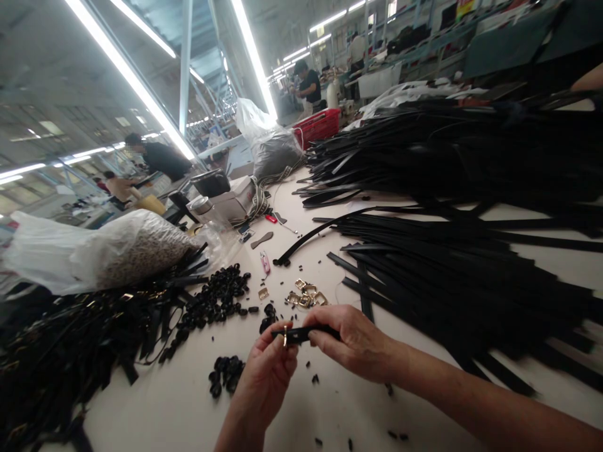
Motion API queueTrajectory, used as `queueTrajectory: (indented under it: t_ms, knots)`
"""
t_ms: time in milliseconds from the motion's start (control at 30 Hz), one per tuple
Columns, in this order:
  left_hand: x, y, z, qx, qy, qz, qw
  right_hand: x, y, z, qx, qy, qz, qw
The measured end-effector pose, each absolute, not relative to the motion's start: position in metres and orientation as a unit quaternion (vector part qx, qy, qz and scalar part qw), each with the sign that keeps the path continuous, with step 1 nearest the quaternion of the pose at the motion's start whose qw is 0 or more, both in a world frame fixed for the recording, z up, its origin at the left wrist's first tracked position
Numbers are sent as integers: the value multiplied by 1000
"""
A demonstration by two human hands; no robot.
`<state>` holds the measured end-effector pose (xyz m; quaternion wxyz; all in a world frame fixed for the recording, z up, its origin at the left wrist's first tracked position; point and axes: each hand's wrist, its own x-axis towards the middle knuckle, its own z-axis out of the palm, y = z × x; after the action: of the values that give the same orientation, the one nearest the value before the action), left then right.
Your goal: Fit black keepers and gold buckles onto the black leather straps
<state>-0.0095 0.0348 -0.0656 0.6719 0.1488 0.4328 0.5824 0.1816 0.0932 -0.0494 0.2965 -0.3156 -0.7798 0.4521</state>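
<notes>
Between my two hands, a black belt strap [298, 336] is held level above the table. My left hand [272, 361] pinches a gold buckle [285, 336] at the strap's left end. Fingers and thumb of my right hand [351, 339] are closed on the strap a little to the right. Just beyond my hands lies a small group of gold buckles [308, 295], with one loose buckle [262, 293] to their left. Black loops [226, 373] sit in a cluster left of my left hand, and a larger heap of loops [219, 289] lies farther off.
Long black straps [424, 257] cover the right side in two stacks. Buckled straps [108, 339] pile up at left beside a filled plastic bag [136, 245]. Pink-handled snips [265, 262], a red crate [318, 125] and a grey-filled bag [273, 150] are farther back. Other people work in the background.
</notes>
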Motion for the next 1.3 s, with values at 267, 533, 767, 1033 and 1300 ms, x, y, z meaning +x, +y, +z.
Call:
queueTrajectory:
  t_ms: [267, 533, 767, 1033, 1300]
  knots:
    - [-4, 34, -67, 104, 414, 580, 693, 179, 92, -52, -321, -749, 490, 309]
    - [-9, 33, -68, 124, 374, 583, 710, 180, 95, -55, -340, -771, 444, 305]
    - [-7, 31, -71, 94, 356, 594, 715, 179, 95, -51, -339, -736, 504, 300]
    - [0, 32, -74, 139, 389, 655, 633, 178, 94, -51, -349, -638, 618, 298]
    - [1, 27, -64, 278, 460, 591, 602, 180, 95, -52, -322, -626, 659, 266]
